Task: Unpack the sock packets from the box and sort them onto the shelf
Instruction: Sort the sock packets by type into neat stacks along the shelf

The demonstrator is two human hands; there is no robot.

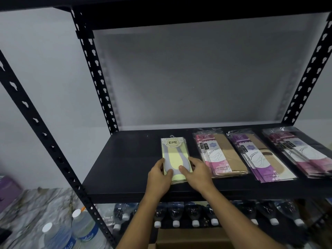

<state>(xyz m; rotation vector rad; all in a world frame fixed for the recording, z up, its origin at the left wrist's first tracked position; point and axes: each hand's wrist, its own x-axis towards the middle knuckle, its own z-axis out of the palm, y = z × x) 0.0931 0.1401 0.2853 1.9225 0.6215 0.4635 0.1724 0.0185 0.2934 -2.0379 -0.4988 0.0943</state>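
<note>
Shelf: black metal shelf board (125, 159) w/ slotted black uprights; bare room from 9 to 11 o'clock of the hands, back wall well apart.
Task item: pale-yellow & grey flat sock packet stack (175, 157), card header w/ round logo, lay on the board just left of centre, long axis running 12–6.
Left hand (159, 178): at 7 o'clock of the stack, thumb on top, fingers curled along its left edge; holding it lightly, not a full clamp.
Right hand (196, 175): at 5 o'clock, fingers spread over the near right corner, pressing/squaring it.
Neighbours: pink-label clear-sleeve packet pile (220, 155) at 3 o'clock, near but apart; purple-label pile (258, 157) & magenta-label pile (301, 151) further right.
Handling (est.): light, thin, bendy; plastic sleeves prob. slick, so stack could slide or fan. Best hold = both long edges near the bottom, as here.
Edges: near end of stack sat close to shelf front lip; room to push toward 12.
Below: brown cardboard box (188, 238) at 6 o'clock, partly hidden by forearms; contents not visible.
</note>
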